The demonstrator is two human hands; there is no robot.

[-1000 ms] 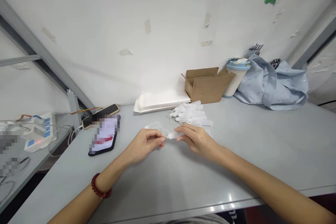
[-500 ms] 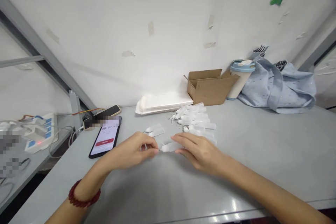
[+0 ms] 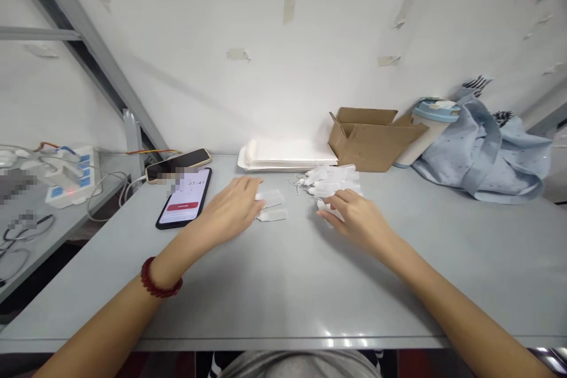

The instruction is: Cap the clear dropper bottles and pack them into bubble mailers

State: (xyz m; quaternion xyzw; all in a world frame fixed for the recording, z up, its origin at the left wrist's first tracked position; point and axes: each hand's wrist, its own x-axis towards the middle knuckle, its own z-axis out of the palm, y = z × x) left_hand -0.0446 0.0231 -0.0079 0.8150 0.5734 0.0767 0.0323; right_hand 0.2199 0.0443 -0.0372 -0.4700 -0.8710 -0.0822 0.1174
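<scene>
Two small translucent squeeze bottles (image 3: 272, 214) with narrow tips lie side by side near the middle of the table. My left hand (image 3: 233, 208) hovers at their tip ends, fingers stretched out and thumb apart, partly covering them. A pile of similar white bottles (image 3: 332, 176), thin wire-like tips pointing left, lies farther right. At the pile's near edge is my right hand (image 3: 361, 218). Its thumb and fingers are spread on either side of one bottle (image 3: 323, 205), mostly hidden by the hand; firm contact does not show.
Behind the bottles are a stack of white envelopes (image 3: 287, 156) and an open cardboard box (image 3: 372, 144). A lidded cup (image 3: 427, 130) and a blue cloth bag (image 3: 487, 156) stand right. Two phones, one showing a timer (image 3: 183, 204), and a power strip (image 3: 75, 180) are left.
Both hands have moved apart. The bottle formerly between them now lies beside another on the left, released by my left hand. My right hand has moved to the pile. The camera view has shifted.
</scene>
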